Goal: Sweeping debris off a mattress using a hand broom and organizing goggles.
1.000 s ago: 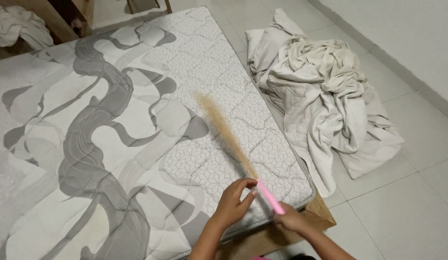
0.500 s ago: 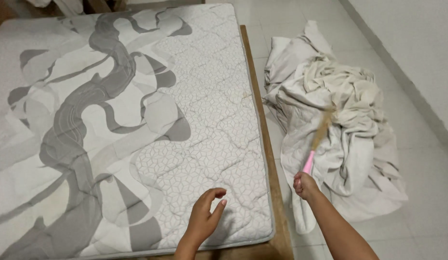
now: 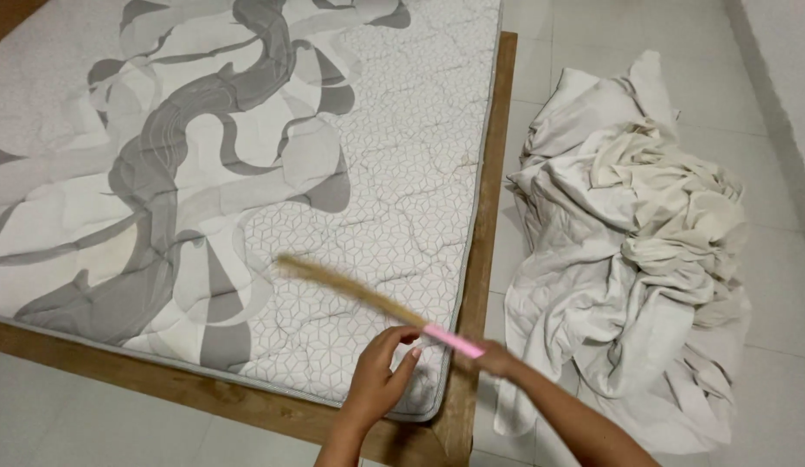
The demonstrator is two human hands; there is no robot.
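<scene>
The right hand (image 3: pixel 496 356) is closed round the pink handle (image 3: pixel 454 341) of a small broom (image 3: pixel 372 301). The left hand (image 3: pixel 381 374) is half open w/ fingers curled, and its fingertips touch the broom just where the pink part meets the brown straw. It does not look like a full grip. The broom lies low and slanted across the near corner of the mattress (image 3: pixel 246 156). Its straw end points up & to the left and looks blurry. The mattress is white w/ grey swirls and sits on a wooden bed frame (image 3: pixel 480 259). On the tiled floor (image 3: pixel 91 415), right of the bed, lies a big pile of crumpled cream sheets (image 3: pixel 636 242), near the frame.
</scene>
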